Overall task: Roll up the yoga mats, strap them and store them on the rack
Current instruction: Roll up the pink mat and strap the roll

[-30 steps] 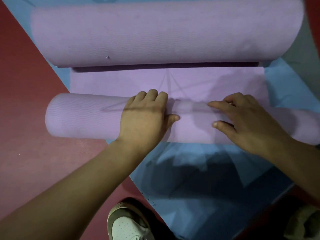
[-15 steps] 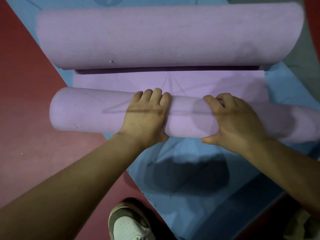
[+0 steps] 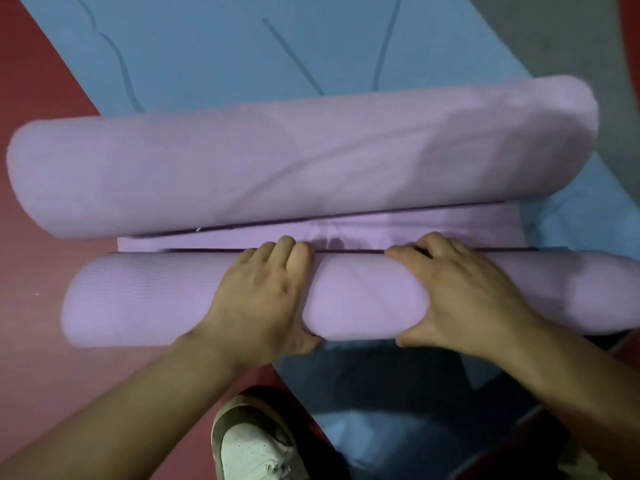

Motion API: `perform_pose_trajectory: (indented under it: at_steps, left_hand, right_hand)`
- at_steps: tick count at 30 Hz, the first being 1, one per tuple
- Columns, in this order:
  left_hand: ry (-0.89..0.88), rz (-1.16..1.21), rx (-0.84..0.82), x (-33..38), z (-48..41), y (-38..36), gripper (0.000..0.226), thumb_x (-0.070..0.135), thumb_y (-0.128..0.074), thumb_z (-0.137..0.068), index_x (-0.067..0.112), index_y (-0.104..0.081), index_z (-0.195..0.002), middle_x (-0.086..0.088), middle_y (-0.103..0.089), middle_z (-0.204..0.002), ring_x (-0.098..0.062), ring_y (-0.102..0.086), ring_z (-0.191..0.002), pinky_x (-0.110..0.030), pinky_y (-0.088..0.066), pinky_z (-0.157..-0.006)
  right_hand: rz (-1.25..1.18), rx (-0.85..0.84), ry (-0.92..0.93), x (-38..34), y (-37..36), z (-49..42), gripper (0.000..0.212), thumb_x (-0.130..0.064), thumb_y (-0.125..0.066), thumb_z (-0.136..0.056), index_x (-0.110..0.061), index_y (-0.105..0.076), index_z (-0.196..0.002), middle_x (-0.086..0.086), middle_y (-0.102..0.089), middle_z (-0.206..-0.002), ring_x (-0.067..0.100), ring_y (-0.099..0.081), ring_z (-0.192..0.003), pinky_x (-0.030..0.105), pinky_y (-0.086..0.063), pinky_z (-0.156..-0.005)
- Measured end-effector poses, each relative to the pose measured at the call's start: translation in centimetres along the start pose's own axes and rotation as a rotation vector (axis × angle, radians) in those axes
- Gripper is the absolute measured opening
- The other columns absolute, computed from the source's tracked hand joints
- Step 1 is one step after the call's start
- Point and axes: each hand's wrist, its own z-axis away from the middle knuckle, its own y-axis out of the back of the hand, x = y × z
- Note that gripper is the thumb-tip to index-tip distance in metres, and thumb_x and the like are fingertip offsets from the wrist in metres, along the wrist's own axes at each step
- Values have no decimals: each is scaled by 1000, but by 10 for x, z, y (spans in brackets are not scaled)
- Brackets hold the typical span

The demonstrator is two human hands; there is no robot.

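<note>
A lilac yoga mat lies across the middle of the head view, rolled from both ends. The near roll (image 3: 145, 299) is under both hands. My left hand (image 3: 263, 299) grips it from above, fingers curled over its far side and thumb on the near side. My right hand (image 3: 460, 296) grips it the same way, a little to the right. The thicker far roll (image 3: 277, 161) lies just behind. Only a narrow flat strip of mat (image 3: 415, 230) shows between the two rolls. A blue yoga mat (image 3: 225, 57) lies flat under the lilac one.
Red floor (image 3: 41, 358) runs along the left. A grey surface (image 3: 571, 39) shows at the top right. My white shoe (image 3: 252, 445) stands on the floor at the bottom edge, near the blue mat's corner.
Both hands have rolled the near roll away from me, so it is thicker and the flat strip before the far roll has shrunk to a narrow band. The camera has tilted forward.
</note>
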Motion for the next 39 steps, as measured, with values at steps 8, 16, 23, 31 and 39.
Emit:
perform_pose_trajectory:
  at_steps: [8,16,23,31,39]
  left_hand:
    - [69,70,-67,-8,-18,18,106,79,-74,-37,22,-53,-125,-7,-42,-132,-28,-41,-121,-43,-41,-105]
    - [145,181,-168,-15,-33,36,107,80,-69,-45,38,-47,-140,5,-39,-117,-20,-36,-112,-36,-38,-104]
    - [160,117,23,-17,-23,30,88,83,-49,-64,22,-56,-127,2,-59,-119,-26,-53,-109,-41,-41,-99]
    - [81,-160,7,-15,-25,15,117,75,-70,-40,10,-49,-135,-13,-57,-128,-36,-55,-108,-51,-43,-99]
    - [74,-144,-22,-9,-10,22,101,70,-70,-34,11,-60,-115,-9,-59,-104,-33,-54,-89,-44,-46,-79]
  right_hand:
    - [-78,24,27,5,16,-9,111,-62,-81,-50,-32,-29,-142,-11,-40,-134,14,-35,-120,31,-42,-95]
    - [-11,88,78,7,27,-15,92,-63,-71,-68,-37,-32,-147,-14,-39,-130,14,-35,-116,31,-39,-96]
    - [-36,194,51,7,24,-10,74,-53,-64,-78,-24,-42,-142,-6,-52,-136,20,-44,-124,38,-47,-96]
    - [157,299,51,4,-11,-24,125,-50,-92,-26,2,-50,-131,22,-56,-126,41,-56,-111,50,-47,-100]
    - [82,365,94,0,-5,-11,88,-37,-77,-40,-3,-58,-119,14,-60,-107,38,-58,-91,45,-52,-81]
